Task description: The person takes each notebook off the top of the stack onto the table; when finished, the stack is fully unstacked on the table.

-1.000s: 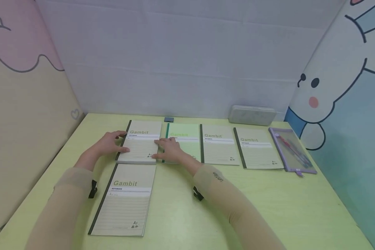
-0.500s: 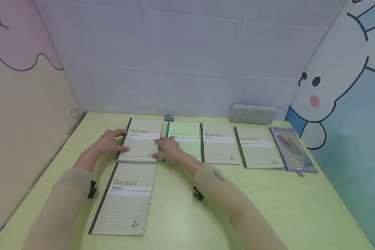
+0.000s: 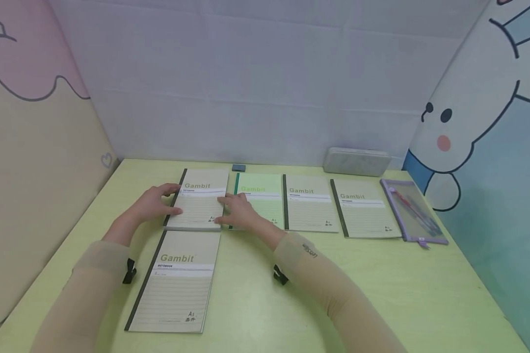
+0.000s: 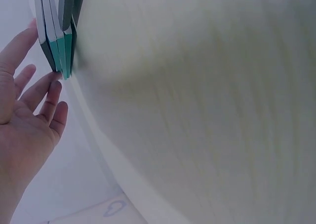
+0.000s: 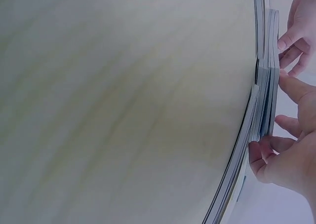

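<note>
At the back left of the table, a small stack of Gambit notebooks lies between my two hands. My left hand holds its dark spine side, thumb on the top cover. In the left wrist view, green and dark spine ends show the notebooks layered, with fingertips at their edge. My right hand holds the opposite side, thumb and forefinger on the cover's right margin. From the right wrist view, its other fingers curl at the stack's edge. Another notebook lies directly in front of the stack.
Right of the stack, a green notebook lies partly under my right hand. Two cream notebooks continue the row. A purple-edged mesh pouch with pens ends it. Behind stand a grey case and a small dark block.
</note>
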A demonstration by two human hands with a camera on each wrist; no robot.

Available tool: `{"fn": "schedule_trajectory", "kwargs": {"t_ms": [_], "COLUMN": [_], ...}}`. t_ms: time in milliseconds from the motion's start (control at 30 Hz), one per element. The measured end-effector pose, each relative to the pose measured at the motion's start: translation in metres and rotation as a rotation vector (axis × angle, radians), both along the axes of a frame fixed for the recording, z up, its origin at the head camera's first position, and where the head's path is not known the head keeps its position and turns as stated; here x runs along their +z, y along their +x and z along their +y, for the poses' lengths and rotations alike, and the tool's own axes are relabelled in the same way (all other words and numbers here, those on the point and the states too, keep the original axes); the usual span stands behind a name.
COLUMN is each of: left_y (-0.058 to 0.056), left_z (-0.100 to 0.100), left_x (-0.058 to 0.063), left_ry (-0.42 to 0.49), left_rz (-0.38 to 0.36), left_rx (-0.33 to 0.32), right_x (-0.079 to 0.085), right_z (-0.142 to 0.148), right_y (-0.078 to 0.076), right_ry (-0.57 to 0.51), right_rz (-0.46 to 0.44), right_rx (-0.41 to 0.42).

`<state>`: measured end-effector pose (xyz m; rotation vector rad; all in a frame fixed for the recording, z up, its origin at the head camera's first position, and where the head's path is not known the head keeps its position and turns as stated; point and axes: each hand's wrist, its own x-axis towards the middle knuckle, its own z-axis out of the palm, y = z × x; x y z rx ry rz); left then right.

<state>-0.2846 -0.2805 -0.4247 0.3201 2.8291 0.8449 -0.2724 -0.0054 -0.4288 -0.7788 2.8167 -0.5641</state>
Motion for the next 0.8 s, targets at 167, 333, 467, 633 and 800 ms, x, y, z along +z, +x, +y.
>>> {"fn": "schedule_trajectory", "kwargs": {"t_ms": [167, 333, 467, 633, 800], "left_y": [0.001, 0.002, 0.002, 0.0, -0.001], "left_z": [0.001, 0.0, 0.002, 0.012, 0.022], "left_x": [0.001, 0.0, 0.002, 0.011, 0.021], "left_ry": [0.016, 0.067, 0.13, 0.181, 0.179], "left_rz": [-0.016, -0.004, 0.035, 0.046, 0.026], "left_rx": [0.019, 0.028, 0.07, 0.108, 0.117], "right_x": [0.001, 0.003, 0.008, 0.011, 0.015], "right_z": [0.003, 0.006, 0.01, 0.015, 0.022], "right_y": [0.001, 0.001, 0.002, 0.001, -0.003], "right_ry": [-0.035, -0.103, -0.165, -0.222, -0.276], "right_rz": [-0.003, 0.009, 0.012, -0.01, -0.031], "right_rx": [0.007, 0.014, 0.0, -0.049, -0.074]}}
